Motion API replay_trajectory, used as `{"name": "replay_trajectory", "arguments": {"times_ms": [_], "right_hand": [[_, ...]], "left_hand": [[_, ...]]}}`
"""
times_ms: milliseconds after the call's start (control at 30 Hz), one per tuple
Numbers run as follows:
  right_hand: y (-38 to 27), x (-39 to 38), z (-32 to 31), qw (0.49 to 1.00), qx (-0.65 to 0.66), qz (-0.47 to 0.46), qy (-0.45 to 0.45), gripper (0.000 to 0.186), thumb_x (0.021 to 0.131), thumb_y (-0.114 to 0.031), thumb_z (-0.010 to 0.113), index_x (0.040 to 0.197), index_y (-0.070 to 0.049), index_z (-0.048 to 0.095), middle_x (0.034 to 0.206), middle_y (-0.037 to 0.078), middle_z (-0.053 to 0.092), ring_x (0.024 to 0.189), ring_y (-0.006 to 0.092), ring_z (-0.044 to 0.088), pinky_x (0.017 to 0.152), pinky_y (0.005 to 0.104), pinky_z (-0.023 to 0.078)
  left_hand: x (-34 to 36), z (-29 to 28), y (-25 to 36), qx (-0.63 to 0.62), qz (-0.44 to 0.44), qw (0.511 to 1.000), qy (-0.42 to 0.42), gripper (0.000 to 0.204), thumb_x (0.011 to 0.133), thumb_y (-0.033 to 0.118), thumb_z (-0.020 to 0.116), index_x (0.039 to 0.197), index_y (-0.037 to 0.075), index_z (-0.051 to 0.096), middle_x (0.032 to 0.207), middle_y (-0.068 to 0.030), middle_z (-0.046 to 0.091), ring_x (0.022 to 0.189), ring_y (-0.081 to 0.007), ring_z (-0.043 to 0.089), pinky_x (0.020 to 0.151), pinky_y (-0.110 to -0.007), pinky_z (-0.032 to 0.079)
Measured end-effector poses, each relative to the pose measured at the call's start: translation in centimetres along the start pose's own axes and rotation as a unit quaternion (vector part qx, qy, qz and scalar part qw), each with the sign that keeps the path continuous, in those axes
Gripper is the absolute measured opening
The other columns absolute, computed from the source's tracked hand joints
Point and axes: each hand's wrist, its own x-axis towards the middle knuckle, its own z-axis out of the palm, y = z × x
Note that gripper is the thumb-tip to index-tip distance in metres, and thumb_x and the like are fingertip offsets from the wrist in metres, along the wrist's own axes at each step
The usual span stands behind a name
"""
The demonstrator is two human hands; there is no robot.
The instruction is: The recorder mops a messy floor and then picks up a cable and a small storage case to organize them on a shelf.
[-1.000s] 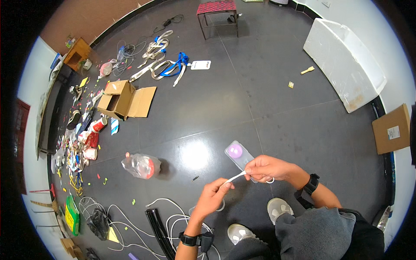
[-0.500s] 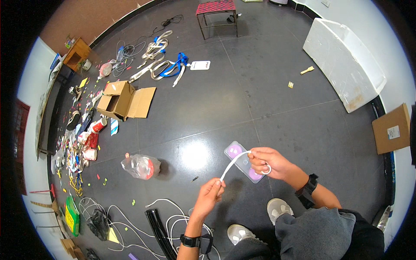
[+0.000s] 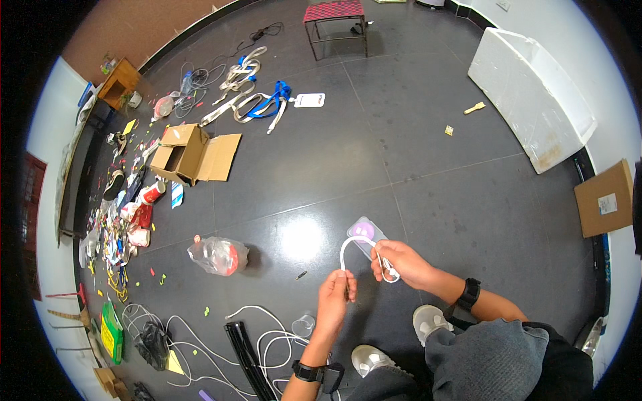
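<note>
A white cable [image 3: 347, 244] arches between my two hands, above the floor. My left hand [image 3: 334, 291] pinches one part of it with thumb and fingers. The fingers of my right hand [image 3: 400, 262] are closed around the other part, and a small loop hangs below them. Beneath the right hand lies a clear plastic case [image 3: 378, 235] with a round purple piece [image 3: 362, 231] inside; my hand hides the rest of it. Left of my left hand, a clear cup [image 3: 303, 325] lies by loose white cable [image 3: 257, 309] on the floor.
A crumpled clear plastic bag [image 3: 217, 256] and an opened cardboard box [image 3: 180, 157] lie to the left, with heaped litter [image 3: 120, 227] beyond. Blue and beige straps [image 3: 261, 107] lie farther off. A white foam box [image 3: 521, 100] leans at the right wall. A red stool [image 3: 334, 12] stands far ahead.
My hands have come closer together, the right moving left and slightly down. The cable between them now bends in a tighter arch. The clear cup has come into sight beside my left forearm.
</note>
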Motion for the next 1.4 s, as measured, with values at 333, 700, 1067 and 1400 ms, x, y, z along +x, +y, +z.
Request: {"name": "replay_trajectory", "arguments": {"times_ms": [333, 700, 1067, 1400], "right_hand": [[-1.0, -0.1, -0.9, 0.998, 0.051, 0.031, -0.027, 0.026, 0.094, -0.021, 0.040, 0.097, -0.001, 0.056, 0.078, 0.008, 0.061, 0.066, 0.0130, 0.059, 0.045, 0.0203, 0.039], [-0.4, -0.3, 0.5, 0.984, -0.138, 0.012, -0.112, 0.033, 0.096, -0.030, 0.038, 0.095, -0.003, 0.058, 0.072, -0.001, 0.055, 0.062, 0.0067, 0.051, 0.054, 0.0191, 0.038], [0.0, -0.2, 0.6, 0.992, -0.096, -0.025, -0.084, 0.030, 0.097, -0.028, 0.037, 0.093, -0.004, 0.056, 0.084, 0.003, 0.059, 0.072, 0.0063, 0.051, 0.061, 0.0207, 0.039], [3.7, 0.3, 1.9, 0.979, -0.166, -0.111, 0.027, 0.032, 0.098, -0.023, 0.032, 0.097, 0.001, 0.053, 0.084, 0.007, 0.060, 0.078, 0.0120, 0.057, 0.069, 0.0274, 0.046]], "left_hand": [[0.1, -3.9, 2.6, 0.014, 0.044, 0.998, 0.051, 0.023, 0.096, 0.024, 0.042, 0.083, 0.007, 0.052, 0.062, 0.0056, 0.036, 0.049, -0.0026, 0.025, 0.043, -0.019, 0.020], [0.2, -1.2, 0.8, -0.033, 0.021, 0.998, 0.049, 0.023, 0.096, 0.022, 0.042, 0.082, 0.007, 0.052, 0.062, 0.0047, 0.040, 0.052, -0.0043, 0.031, 0.047, -0.019, 0.024], [0.2, 0.4, -0.6, 0.002, 0.043, 0.997, 0.069, 0.025, 0.096, 0.024, 0.041, 0.087, 0.006, 0.055, 0.077, -0.0005, 0.053, 0.066, -0.0066, 0.044, 0.061, -0.020, 0.033], [0.0, 1.6, -1.2, 0.068, 0.071, 0.995, 0.030, 0.021, 0.093, 0.015, 0.047, 0.093, 0.000, 0.062, 0.114, -0.0077, 0.052, 0.101, -0.0160, 0.052, 0.092, -0.028, 0.037]]}}
